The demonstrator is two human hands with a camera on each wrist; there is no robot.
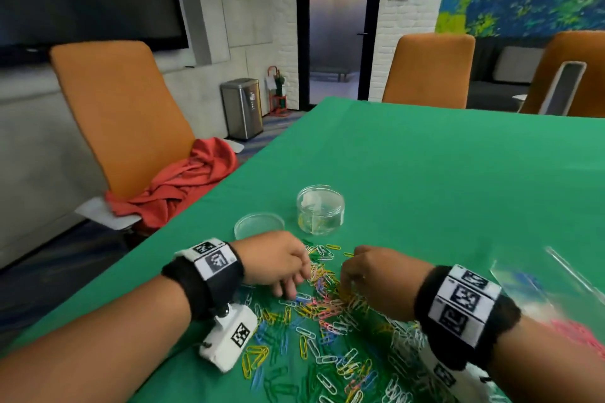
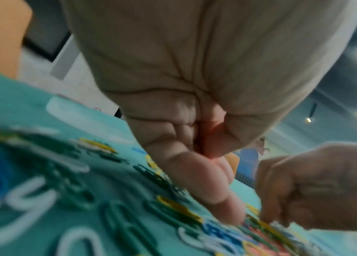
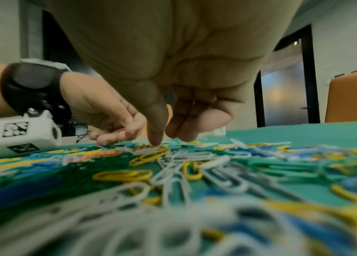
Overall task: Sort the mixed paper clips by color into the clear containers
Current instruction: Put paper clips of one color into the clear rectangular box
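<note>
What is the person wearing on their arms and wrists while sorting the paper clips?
Both forearms are bare, no sleeves. Each wrist has a black strap carrying white panels with black square-code markers. A white boxy camera unit with a printed marker hangs under the left wrist.

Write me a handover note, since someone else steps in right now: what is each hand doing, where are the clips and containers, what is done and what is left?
Left hand: down in the pile of clips, fingers extended onto it; no grip visible.
Right hand: fingertips on the pile, fingers curled; whether it pinches a clip is unclear.
Clips: mixed colours spread across the green cloth in front of both hands.
Clear jar: upright beyond the pile, open, a few yellowish clips inside. Its lid lies flat beside it.
Clear bag: at the right, some pink clips near it.
Done: little. Left: nearly the whole pile.
</note>
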